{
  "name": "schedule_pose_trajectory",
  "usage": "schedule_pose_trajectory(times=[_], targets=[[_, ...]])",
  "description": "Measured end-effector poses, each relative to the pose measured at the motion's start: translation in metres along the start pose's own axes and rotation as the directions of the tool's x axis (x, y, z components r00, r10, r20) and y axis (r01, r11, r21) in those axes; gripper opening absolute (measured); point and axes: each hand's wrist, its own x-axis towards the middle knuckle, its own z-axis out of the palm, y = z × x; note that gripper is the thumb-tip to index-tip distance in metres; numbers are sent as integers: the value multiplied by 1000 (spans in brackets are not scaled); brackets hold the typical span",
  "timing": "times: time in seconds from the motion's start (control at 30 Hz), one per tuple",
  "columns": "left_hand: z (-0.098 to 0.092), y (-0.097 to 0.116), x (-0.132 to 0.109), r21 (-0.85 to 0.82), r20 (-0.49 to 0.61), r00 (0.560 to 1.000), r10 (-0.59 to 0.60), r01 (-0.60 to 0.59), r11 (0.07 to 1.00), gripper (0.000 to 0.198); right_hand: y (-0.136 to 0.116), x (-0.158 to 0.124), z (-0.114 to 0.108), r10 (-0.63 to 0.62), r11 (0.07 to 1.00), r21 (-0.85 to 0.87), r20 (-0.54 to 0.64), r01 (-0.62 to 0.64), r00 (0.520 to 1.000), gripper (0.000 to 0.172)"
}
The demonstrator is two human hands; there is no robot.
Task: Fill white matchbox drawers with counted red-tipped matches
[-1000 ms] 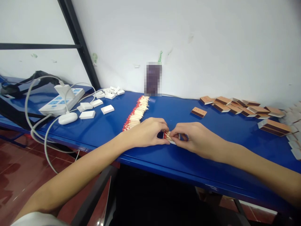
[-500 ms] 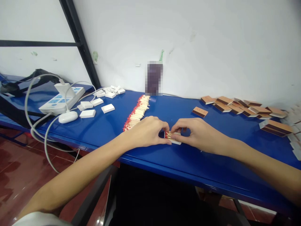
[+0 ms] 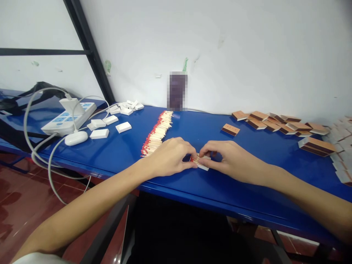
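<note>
A small white matchbox tray (image 3: pixel 202 167) with red-tipped matches in it lies on the blue table near its front edge. My left hand (image 3: pixel 176 156) grips the tray's left end between thumb and fingers. From the other side my right hand (image 3: pixel 224 157) has its thumb and fingertips closed at the tray, over the matches; its fingers hide part of them. Just behind my left hand runs a long row of loose matches (image 3: pixel 159 134), red heads to the left. A single orange-brown matchbox sleeve (image 3: pixel 231 129) lies beyond my right hand.
Several orange-brown matchboxes (image 3: pixel 275 123) are heaped at the back right, with white trays (image 3: pixel 342 146) stacked at the far right edge. Small white boxes (image 3: pixel 123 127) are scattered at the left. A power strip (image 3: pixel 64 121) with looping cables stands beside a black frame post (image 3: pixel 93 55).
The matches in the tray now lie lower and flatter, and the tray has turned slightly. Both hands stay around it. The whole view has shifted a little.
</note>
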Motion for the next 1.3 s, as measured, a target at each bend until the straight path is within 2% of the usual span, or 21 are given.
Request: schedule_pose_trajectory(times=[0.13,0.23,0.33,0.43,0.5,0.57,0.67,0.8,1.03,1.2,1.3], targets=[[0,0,-1,22,12,999,35,-35,999,19,0,-6,1,-30,999,-13,-16,30,999,21],[-1,0,-2,41,-1,1000,27,-27,999,25,3,-9,3,-43,997,-70,-72,38,996,19],[-4,3,-7,76,-129,991,24,-14,997,34,8,-10,4,-15,997,-77,-98,8,995,23],[-13,8,-22,107,-289,956,40,-10,994,27,10,-10,2,-4,996,-86,-93,-4,996,24],[-22,9,-37,139,-364,931,11,43,989,23,10,-11,0,-2,994,-110,-87,-7,996,22],[-31,8,-55,178,-384,920,-71,149,973,22,9,-11,-2,1,992,-128,-64,-9,998,20],[-45,0,-82,204,-314,913,-260,332,921,25,6,-11,-3,6,991,-132,-30,-10,1000,19],[-58,-13,-101,218,-156,913,-377,404,888,28,1,-9,-2,-5,991,-135,-15,3,1000,19],[-58,-21,-100,130,-45,905,-423,425,896,25,7,-11,-3,-24,989,-144,-16,21,1000,22],[-55,-22,-101,85,-36,900,-434,435,896,23,13,-13,-5,-8,986,-166,-1,7,1000,27],[-55,-22,-102,80,-41,900,-435,437,896,21,5,-11,-5,-58,978,-203,-25,51,998,35]])
